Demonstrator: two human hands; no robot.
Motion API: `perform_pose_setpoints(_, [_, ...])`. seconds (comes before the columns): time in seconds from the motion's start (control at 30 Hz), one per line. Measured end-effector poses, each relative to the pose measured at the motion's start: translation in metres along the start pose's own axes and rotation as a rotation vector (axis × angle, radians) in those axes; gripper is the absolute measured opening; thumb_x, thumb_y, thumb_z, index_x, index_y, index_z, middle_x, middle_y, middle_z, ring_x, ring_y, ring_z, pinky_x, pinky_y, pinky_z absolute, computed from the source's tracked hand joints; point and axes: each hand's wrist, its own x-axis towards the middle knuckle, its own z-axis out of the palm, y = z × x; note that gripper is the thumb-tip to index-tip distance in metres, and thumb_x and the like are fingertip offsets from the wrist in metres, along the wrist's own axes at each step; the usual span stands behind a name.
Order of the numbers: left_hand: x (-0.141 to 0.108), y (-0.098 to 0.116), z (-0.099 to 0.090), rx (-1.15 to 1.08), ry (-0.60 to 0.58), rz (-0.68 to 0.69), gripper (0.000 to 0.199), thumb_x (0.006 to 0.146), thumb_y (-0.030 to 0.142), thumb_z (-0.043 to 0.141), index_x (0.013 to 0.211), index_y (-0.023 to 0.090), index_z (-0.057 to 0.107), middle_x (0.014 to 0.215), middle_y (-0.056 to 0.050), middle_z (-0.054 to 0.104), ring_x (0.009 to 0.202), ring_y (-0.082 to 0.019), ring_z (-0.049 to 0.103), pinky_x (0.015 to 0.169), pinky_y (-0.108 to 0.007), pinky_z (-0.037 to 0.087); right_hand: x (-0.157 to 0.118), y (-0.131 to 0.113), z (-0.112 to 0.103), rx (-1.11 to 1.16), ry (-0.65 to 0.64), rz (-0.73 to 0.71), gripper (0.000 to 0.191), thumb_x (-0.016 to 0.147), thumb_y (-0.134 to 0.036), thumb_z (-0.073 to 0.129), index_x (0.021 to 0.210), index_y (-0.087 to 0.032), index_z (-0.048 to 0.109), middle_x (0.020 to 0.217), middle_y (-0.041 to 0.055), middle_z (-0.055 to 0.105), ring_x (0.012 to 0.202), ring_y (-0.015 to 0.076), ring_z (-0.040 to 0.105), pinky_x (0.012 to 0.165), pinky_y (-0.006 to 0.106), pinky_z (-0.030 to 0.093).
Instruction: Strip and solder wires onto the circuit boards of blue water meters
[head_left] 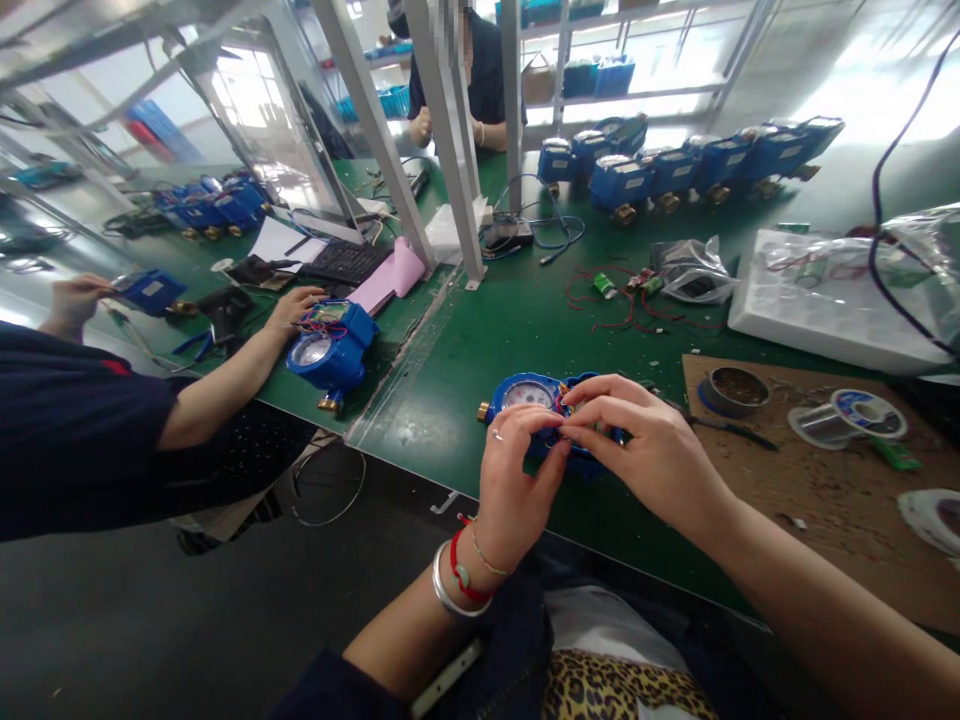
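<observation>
A blue water meter (508, 385) with a round dial and a brass end lies on the green bench in front of me. Thin coloured wires (568, 392) come out of its opened housing. Over the meter, my left hand (521, 470) is closed in a pinch at the wires, a ring on one finger. My right hand (637, 425) pinches there too, its fingertips meeting those of the left. The wire ends between the fingers are too small to make out, and both hands cover much of the meter's housing.
To my left, a co-worker's hand (296, 310) touches another blue meter (337, 350). At right lie a brown board (817, 500), a solder spool (847, 418), a round tin (733, 390) and a white foam tray (825, 320). Metal posts (450, 150) and a row of meters (675, 172) stand behind.
</observation>
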Motion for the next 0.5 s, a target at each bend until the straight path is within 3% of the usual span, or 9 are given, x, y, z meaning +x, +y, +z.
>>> perform_pose_setpoints(0.17, [0.0057,-0.0012,0.0026,-0.032,-0.014,-0.025,0.005,0.090,0.015,0.060,0.092,0.020,0.060,0.093,-0.002,0.065,0.093,-0.017,0.059,0.090,-0.034,0.045,-0.0014,0.0024,-0.0018,-0.030,0.030,-0.023,0.005,0.088,-0.019,0.063,0.083,-0.019,0.064,0.103,0.0041,0.063,0.099,0.0148,0.059,0.090,0.030,0.046])
perform_pose_setpoints(0.4, [0.0101,0.0024,0.0022,-0.003,-0.057,-0.041,0.005,0.090,0.017,0.059,0.089,0.020,0.062,0.090,-0.002,0.066,0.090,-0.018,0.059,0.089,-0.035,0.044,-0.0053,0.0046,0.0006,-0.030,0.052,0.010,0.008,0.091,-0.022,0.059,0.084,-0.020,0.061,0.105,0.0062,0.063,0.102,0.0186,0.059,0.091,0.035,0.047])
perform_pose_setpoints(0.5, [0.0111,0.0044,0.0025,-0.023,-0.016,-0.108,0.006,0.089,0.018,0.059,0.084,0.020,0.061,0.086,-0.002,0.065,0.086,-0.017,0.059,0.085,-0.032,0.046,-0.0046,0.0074,-0.0017,-0.034,0.107,0.018,0.009,0.092,-0.023,0.056,0.086,-0.021,0.062,0.104,0.0066,0.065,0.099,0.0191,0.061,0.088,0.036,0.048])
